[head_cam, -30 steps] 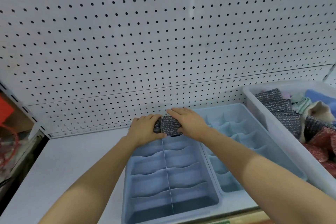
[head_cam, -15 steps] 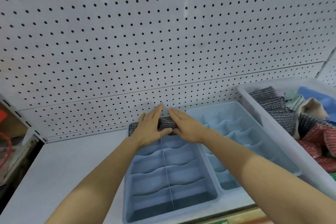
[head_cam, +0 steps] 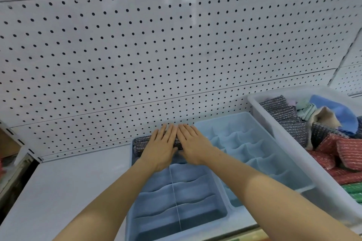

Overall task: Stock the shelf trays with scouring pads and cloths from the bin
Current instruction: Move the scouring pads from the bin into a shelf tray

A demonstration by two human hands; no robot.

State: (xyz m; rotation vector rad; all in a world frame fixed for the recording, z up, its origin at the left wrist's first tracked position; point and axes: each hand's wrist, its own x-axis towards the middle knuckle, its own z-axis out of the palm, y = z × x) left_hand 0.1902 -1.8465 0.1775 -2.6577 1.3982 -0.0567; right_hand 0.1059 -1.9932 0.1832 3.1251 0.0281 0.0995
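Two light blue divided trays stand side by side on the white shelf: the left tray [head_cam: 195,197] and the right tray [head_cam: 260,143]. Dark grey glittery scouring pads [head_cam: 140,144] fill the left tray's back row. My left hand [head_cam: 161,147] and my right hand [head_cam: 193,146] lie flat with straight fingers, side by side, pressing down on the pads in that back row. To the right, the white bin [head_cam: 290,154] holds several grey and red scouring pads [head_cam: 344,152] and folded cloths [head_cam: 331,110].
A white pegboard wall [head_cam: 176,45] rises directly behind the trays. The bare white shelf surface [head_cam: 64,188] stretches left of the trays. A dark gap with clutter lies beyond the shelf's left end [head_cam: 11,164].
My hands went from gripping a grey pad above the back row to lying flat on it; the pad now sits down in the tray.
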